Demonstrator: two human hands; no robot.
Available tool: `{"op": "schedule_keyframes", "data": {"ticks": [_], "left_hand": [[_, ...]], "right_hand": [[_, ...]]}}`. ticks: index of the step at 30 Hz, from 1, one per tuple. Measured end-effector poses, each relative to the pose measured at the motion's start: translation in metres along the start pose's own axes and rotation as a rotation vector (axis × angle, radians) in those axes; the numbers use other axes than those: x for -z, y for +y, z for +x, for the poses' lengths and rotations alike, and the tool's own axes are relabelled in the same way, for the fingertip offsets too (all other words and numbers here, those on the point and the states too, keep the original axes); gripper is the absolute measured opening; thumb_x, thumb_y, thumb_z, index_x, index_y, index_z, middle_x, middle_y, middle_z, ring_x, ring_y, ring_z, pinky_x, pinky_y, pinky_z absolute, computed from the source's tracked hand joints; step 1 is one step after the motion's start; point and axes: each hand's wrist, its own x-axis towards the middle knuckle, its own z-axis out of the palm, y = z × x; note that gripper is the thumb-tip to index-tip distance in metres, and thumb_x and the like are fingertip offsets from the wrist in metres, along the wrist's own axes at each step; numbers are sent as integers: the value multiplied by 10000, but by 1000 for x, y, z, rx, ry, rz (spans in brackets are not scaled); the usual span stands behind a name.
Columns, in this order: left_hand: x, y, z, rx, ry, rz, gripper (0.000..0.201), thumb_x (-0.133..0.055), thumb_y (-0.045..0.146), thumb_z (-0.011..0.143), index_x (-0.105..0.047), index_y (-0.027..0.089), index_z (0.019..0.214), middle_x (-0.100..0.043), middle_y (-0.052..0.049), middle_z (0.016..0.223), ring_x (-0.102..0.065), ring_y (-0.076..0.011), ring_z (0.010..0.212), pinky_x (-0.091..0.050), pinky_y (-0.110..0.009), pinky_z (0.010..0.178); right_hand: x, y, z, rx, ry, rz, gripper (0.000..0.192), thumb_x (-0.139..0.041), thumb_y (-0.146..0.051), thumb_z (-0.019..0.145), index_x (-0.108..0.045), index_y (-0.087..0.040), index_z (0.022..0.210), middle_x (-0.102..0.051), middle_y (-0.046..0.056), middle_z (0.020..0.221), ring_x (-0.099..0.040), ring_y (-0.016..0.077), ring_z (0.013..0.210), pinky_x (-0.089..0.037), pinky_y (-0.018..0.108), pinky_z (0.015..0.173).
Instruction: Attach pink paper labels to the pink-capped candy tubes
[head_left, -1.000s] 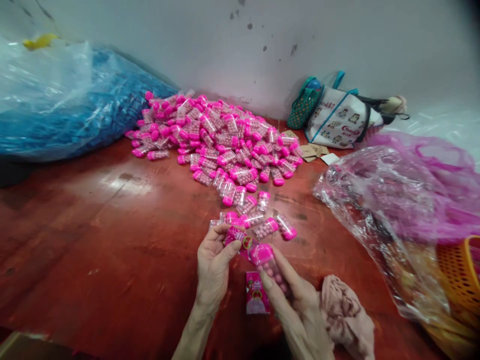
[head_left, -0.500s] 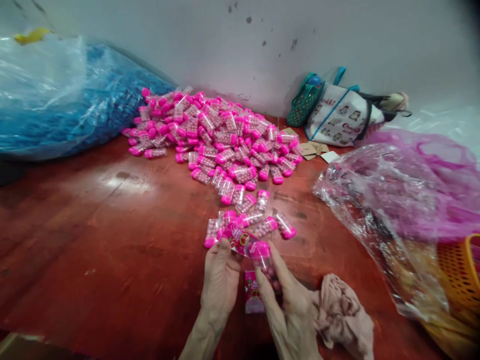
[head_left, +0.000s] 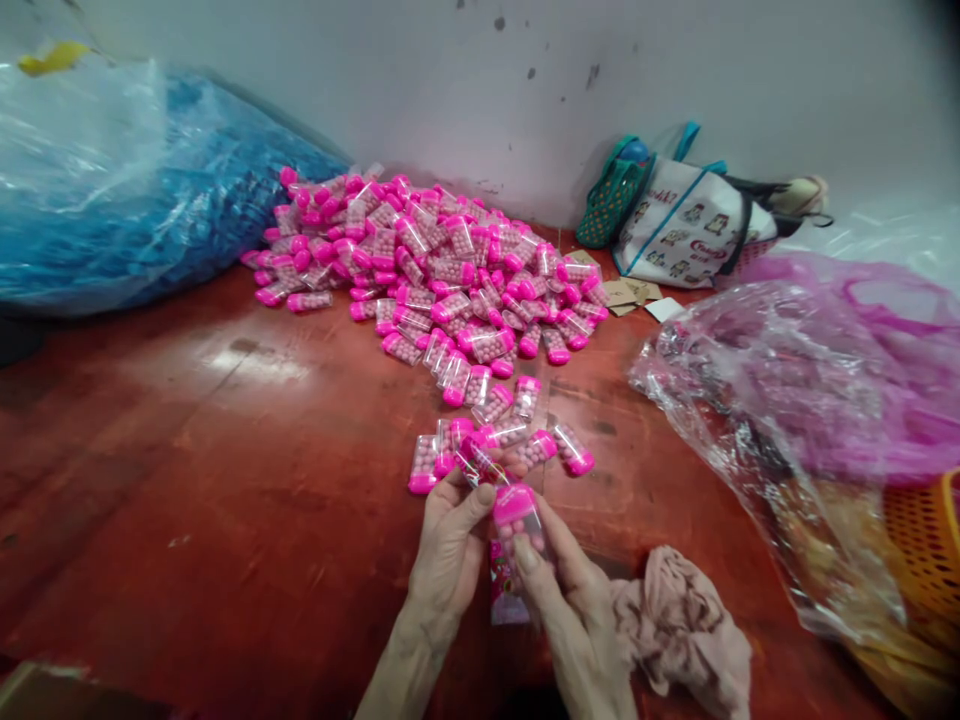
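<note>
Holding a clear candy bottle (head_left: pixel 519 520) with a pink cap, right hand (head_left: pixel 570 590) has fingers closed around its body, cap end pointing away from the person, low centre over the red bench (head_left: pixel 225 480). Left hand (head_left: pixel 450 545) is just beside it, thumb and fingers pinched on a pink printed label (head_left: pixel 480 462) that sticks out toward the bottle cap. Second pink label (head_left: pixel 506 590) lies flat on the bench under both hands. Crumpled pinkish cloth (head_left: pixel 679 625) sits just right of the right hand. Loose bottles trail from the hands up to a big pile of pink-capped bottles (head_left: pixel 442 270) against the wall. Blue-filled plastic bag (head_left: pixel 127 190) far left, clear bag of pink stuff (head_left: pixel 810 400) right, orange basket (head_left: pixel 926 540) at the right edge, tote bag (head_left: pixel 690 230) by the wall.
</note>
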Motion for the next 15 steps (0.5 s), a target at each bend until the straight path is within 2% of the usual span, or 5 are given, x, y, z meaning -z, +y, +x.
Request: {"op": "schedule_keyframes", "data": {"ticks": [5,8,10,15], "left_hand": [[-1,-4,-2,3,45,-39,121,-735,214,633,-661,154,708,-692,-28,668,-651,-171,670,-511,-287,696],[-4,0,-4,2,11,-34,151,-756,212,600,-672,149,709,-688,-24,647,-645,-166,624,-517,-286,668],[-5,3,-4,42,-23,-12,182,-769,175,572,-680,144,728,-684,-18,628,-634,-155,573,-521,-289,650],[6,6,-2,174,-27,-17,258,-819,188,482,-668,141,685,-680,-11,609,-619,-152,514,-531,-304,604]], "right_hand": [[0,6,1,156,46,-280,475,-468,-264,863,-424,-118,1312,-699,72,888,-671,181,730,-524,233,654],[-3,9,-1,207,62,-349,504,-441,-263,873,-373,-76,1336,-698,103,918,-681,191,730,-531,240,646],[-5,10,-2,196,63,-327,508,-434,-272,879,-358,-76,1343,-692,107,952,-680,188,758,-534,239,670],[-6,15,-4,29,32,-211,506,-496,-340,855,-402,-188,1329,-690,53,976,-668,190,823,-541,254,708]]}}
